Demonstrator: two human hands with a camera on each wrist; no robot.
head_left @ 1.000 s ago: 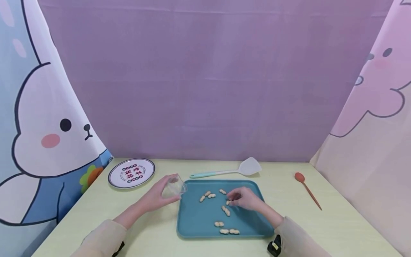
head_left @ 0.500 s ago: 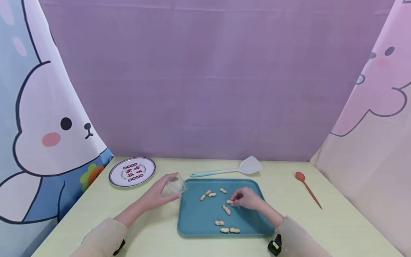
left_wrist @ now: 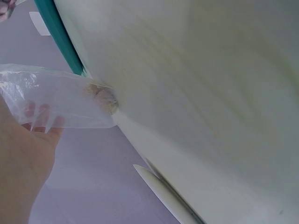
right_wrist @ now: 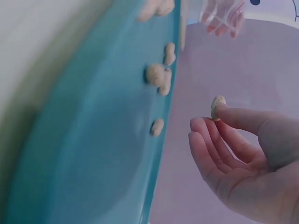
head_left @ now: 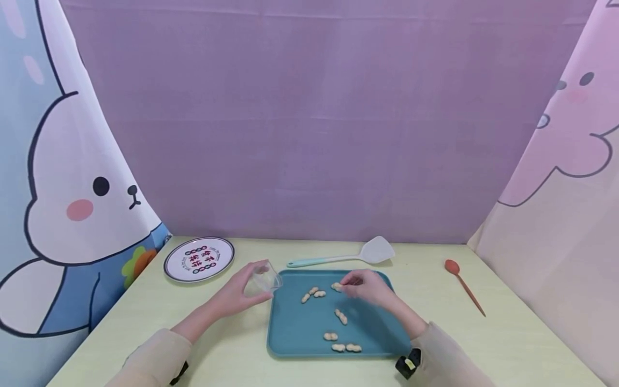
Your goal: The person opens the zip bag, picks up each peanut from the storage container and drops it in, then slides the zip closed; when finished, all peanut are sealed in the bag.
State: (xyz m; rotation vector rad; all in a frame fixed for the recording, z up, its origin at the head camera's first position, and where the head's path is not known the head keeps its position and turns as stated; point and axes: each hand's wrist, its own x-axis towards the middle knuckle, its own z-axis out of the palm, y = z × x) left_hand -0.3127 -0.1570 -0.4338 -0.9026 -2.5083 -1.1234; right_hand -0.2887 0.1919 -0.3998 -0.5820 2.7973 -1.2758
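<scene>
My left hand (head_left: 237,293) grips a tilted clear plastic cup (head_left: 265,280) beside the tray's left edge. Through its wall, in the left wrist view, peanut-coloured shapes (left_wrist: 102,96) show at the lower end. Thumb and fingertips of my right hand (head_left: 371,288) pinch a peanut (right_wrist: 217,106), raised over the teal tray (head_left: 295,328). Close to those fingertips in the head view lies another peanut (head_left: 336,286). A cluster of peanuts (head_left: 314,291) is left of it, one peanut (head_left: 340,316) is in the middle, and several more (head_left: 338,348) lie near the front rim.
Behind the tray lies a spatula (head_left: 374,251) with a mint handle. A white plate (head_left: 180,266) with red lettering rests at the back left, and an orange-red spoon (head_left: 461,279) on the right. A purple cloth (head_left: 309,134) hangs behind the table.
My right hand has picked up the peanut right of the tray's middle and moved slightly up and left with it. The left hand and cup have stayed nearly still.
</scene>
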